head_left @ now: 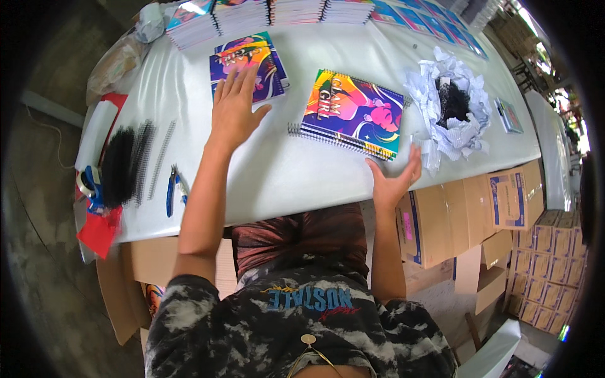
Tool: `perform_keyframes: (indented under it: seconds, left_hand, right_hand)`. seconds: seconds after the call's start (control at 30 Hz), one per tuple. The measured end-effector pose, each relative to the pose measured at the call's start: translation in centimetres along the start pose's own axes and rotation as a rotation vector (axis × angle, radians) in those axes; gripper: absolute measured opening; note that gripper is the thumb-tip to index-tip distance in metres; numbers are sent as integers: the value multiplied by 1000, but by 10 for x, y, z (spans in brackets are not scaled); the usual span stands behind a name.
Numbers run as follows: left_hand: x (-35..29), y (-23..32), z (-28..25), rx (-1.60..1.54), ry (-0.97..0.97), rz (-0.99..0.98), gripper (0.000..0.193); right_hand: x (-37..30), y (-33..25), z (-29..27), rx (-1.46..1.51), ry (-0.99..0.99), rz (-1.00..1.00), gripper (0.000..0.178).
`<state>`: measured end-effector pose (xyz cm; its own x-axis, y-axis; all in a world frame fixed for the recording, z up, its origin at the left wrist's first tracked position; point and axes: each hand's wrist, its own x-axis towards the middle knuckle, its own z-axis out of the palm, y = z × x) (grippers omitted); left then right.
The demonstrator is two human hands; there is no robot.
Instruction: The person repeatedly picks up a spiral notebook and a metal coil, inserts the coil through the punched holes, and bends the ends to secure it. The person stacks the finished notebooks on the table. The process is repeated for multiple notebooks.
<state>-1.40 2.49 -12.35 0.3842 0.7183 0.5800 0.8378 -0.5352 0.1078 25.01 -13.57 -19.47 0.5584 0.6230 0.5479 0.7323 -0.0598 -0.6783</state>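
My left hand [234, 114] lies flat with its fingers stretched over the near edge of a small pile of colourful spiral notebooks [252, 49]. Whether the fingertips press on the cover, I cannot tell. Near the middle of the table is a second stack of the same purple, yellow and pink spiral notebooks [356, 113], with coil bindings showing along its near side. Beside its near right corner my right hand [396, 176] is open, thumb and fingers apart, with nothing in it.
Crumpled white paper [428, 82] surrounds black coils [454, 104] on the right. Loose black spiral coils [129, 164], blue-handled pliers [171, 192] and a tape dispenser [92, 189] lie left. Tall notebook stacks [296, 12] line the far edge. Cardboard boxes [447, 217] stand below the table's right side.
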Motion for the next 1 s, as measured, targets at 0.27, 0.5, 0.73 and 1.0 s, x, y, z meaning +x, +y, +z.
perform_keyframes:
  seconds: [0.27,0.5,0.73,1.0]
  left_hand:
    - [-36,7,-99,-584,-335,-399,25]
    - [-118,3,-72,-1259,-179,-598,31]
    - [-115,-71,-49,-326,-253,-496,27]
    - [-82,-114,-66,-467,-201,-591,28]
  right_hand:
    - [-3,-82,6,906,-299,210,63]
    - [-10,-84,22,1059,-839,228,26]
    - [-18,-69,40,909,-883,202,16]
    - [-9,-83,33,1002,-815,10,24]
